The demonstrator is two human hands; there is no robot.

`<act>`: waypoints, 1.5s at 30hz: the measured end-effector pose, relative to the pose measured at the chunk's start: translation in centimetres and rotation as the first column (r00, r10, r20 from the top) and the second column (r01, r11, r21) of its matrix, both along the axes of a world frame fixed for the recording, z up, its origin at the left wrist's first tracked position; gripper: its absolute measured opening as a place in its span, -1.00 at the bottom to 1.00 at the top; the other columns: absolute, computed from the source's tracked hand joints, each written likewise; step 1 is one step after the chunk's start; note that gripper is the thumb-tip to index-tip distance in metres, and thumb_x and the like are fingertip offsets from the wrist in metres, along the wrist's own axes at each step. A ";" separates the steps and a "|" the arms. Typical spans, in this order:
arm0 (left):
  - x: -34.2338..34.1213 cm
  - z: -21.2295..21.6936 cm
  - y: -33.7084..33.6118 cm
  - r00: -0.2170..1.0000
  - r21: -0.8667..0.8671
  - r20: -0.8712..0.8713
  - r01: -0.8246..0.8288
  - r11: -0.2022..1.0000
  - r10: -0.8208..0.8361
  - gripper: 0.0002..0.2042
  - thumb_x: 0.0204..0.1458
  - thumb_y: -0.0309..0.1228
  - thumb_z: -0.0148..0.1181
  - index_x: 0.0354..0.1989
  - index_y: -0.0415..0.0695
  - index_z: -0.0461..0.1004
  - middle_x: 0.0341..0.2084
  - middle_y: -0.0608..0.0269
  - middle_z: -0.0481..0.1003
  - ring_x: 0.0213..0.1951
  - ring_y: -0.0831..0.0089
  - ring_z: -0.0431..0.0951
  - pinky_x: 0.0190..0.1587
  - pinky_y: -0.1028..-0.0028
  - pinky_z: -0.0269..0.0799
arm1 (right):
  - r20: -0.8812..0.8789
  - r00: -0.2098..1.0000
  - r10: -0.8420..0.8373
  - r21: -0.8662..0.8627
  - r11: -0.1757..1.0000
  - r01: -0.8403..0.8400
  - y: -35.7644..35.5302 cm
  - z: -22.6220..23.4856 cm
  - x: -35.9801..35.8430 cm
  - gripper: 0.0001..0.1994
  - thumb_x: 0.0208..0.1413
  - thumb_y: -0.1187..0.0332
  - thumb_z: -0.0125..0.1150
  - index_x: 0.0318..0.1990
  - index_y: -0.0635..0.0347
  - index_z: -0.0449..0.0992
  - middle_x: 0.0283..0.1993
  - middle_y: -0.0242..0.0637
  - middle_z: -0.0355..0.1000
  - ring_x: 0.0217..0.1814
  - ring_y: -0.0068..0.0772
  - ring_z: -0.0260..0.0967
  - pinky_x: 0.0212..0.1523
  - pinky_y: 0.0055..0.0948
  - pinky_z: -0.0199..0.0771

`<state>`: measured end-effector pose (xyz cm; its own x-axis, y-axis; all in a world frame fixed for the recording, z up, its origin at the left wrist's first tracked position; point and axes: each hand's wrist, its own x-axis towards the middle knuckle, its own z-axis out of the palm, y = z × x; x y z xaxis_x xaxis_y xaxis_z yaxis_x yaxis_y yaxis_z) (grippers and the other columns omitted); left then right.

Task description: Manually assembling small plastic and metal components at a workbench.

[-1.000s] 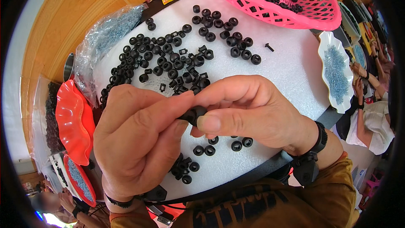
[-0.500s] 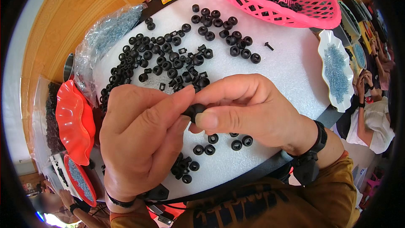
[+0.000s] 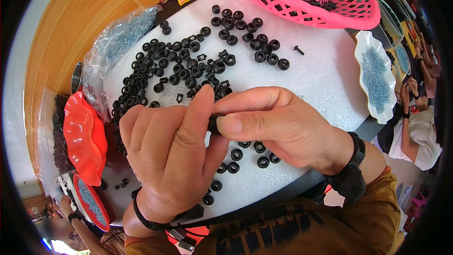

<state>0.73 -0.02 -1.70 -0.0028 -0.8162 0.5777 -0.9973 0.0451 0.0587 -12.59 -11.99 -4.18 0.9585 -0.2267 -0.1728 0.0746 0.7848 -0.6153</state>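
Note:
In front of me, both hands meet over a small black ball-shaped cord lock piece (image 3: 214, 125), mostly hidden by the fingers. My right hand (image 3: 278, 123) pinches it between thumb and forefinger. My left hand (image 3: 170, 141) is closed against its left side, the forefinger pointing up and the thumb below. Loose black cord lock balls with holes (image 3: 190, 82) are heaped beyond my left hand, mixed with small square-ended plungers (image 3: 180, 97). More black balls (image 3: 263, 162) lie on the near side, below my right hand.
A pink lattice basket (image 3: 302, 12) holding black pieces stands at the far right. Clear springs fill a white scalloped dish (image 3: 383, 113) and a plastic bag (image 3: 101, 52). Red dishes (image 3: 85, 137) sit at the left. A lone black pin (image 3: 299, 50) lies on the white foam sheet (image 3: 330, 80).
My left hand has turned, its forefinger now raised and its thumb lower by the piece. My right hand keeps its pinch almost in place.

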 end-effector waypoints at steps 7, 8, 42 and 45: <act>0.1 0.2 0.1 0.999 -0.004 -0.030 0.021 1.000 -0.022 -0.51 -0.42 -0.61 0.26 -0.14 -0.24 0.46 -0.55 0.30 0.37 -0.54 0.41 0.30 -0.38 0.44 0.18 | 0.016 1.000 0.000 0.053 0.999 -0.001 0.4 -0.3 0.1 -0.73 0.04 0.35 0.20 -0.14 0.32 0.49 -0.24 -0.27 0.48 -0.19 -0.58 0.38 -0.12 -0.62 0.35; 0.1 0.2 0.1 0.998 -0.009 -0.051 0.021 1.000 -0.021 -0.51 -0.42 -0.61 0.26 -0.14 -0.24 0.45 -0.55 0.30 0.38 -0.54 0.41 0.30 -0.37 0.44 0.18 | 0.017 1.000 -0.002 0.054 0.999 0.001 0.4 -0.3 0.1 -0.73 0.04 0.35 0.20 -0.14 0.32 0.48 -0.24 -0.27 0.48 -0.19 -0.58 0.38 -0.12 -0.62 0.35; 0.3 1.8 0.4 0.956 0.135 -0.291 0.072 0.988 -0.029 -0.69 -0.20 -0.65 0.08 -0.19 -0.29 0.48 -0.47 0.21 0.36 -0.42 0.44 0.34 -0.38 0.57 0.23 | -0.045 0.999 0.016 0.042 0.999 -0.014 0.0 0.2 -0.1 -0.72 -0.01 0.40 0.25 -0.13 0.32 0.49 -0.29 -0.29 0.48 -0.26 -0.59 0.37 -0.20 -0.63 0.37; 0.0 1.7 0.4 0.950 0.133 -0.311 0.083 0.988 -0.038 -0.59 -0.30 -0.65 0.16 -0.14 -0.29 0.46 -0.46 0.21 0.37 -0.42 0.43 0.34 -0.40 0.56 0.25 | -0.053 0.999 0.002 0.057 0.998 0.001 -0.1 0.1 -0.1 -0.75 0.02 0.50 0.18 -0.11 0.33 0.47 -0.24 -0.16 0.48 -0.25 -0.46 0.46 -0.17 -0.54 0.49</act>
<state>0.71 0.38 -0.04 0.1044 -0.8937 0.4363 -0.9256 0.0731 0.3713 -12.69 -12.10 -4.09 0.9478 -0.2150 -0.2355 0.0432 0.8184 -0.5730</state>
